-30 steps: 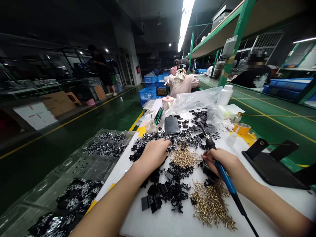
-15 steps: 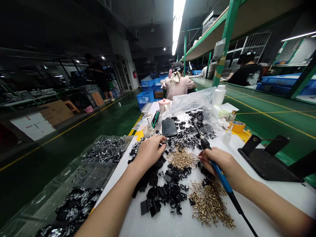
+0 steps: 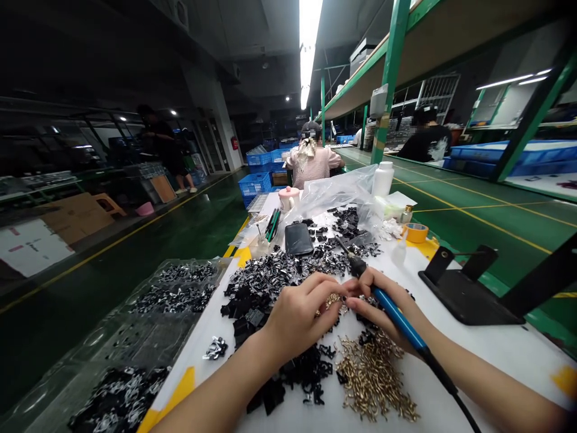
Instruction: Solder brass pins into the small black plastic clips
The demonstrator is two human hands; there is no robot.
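My right hand (image 3: 392,300) is closed round a blue-handled electric tool (image 3: 397,314), its thin tip pointing up and left over the table. My left hand (image 3: 306,310) has its fingertips pressed together beside the right fingertips, above a brass-coloured pile; whatever small thing lies between them is hidden. Curved brass pieces (image 3: 374,379) lie heaped below my right hand. Silver and black clips (image 3: 270,270) spread beyond my left hand, and black parts (image 3: 311,367) lie partly under it. A dark phone (image 3: 299,239) rests among the clips.
Clear trays of parts (image 3: 174,294) stand left of the white table. A black metal stand (image 3: 471,294) and orange tape (image 3: 415,232) are at the right. Farther back are a lidded mug (image 3: 289,198), a white bottle (image 3: 383,178), a plastic bag and a seated person (image 3: 311,159).
My left hand has moved right and nearer, from the clips to my right fingertips. The tool remains in my right hand. The camera view has shifted, and a small group of clips shows at the left edge.
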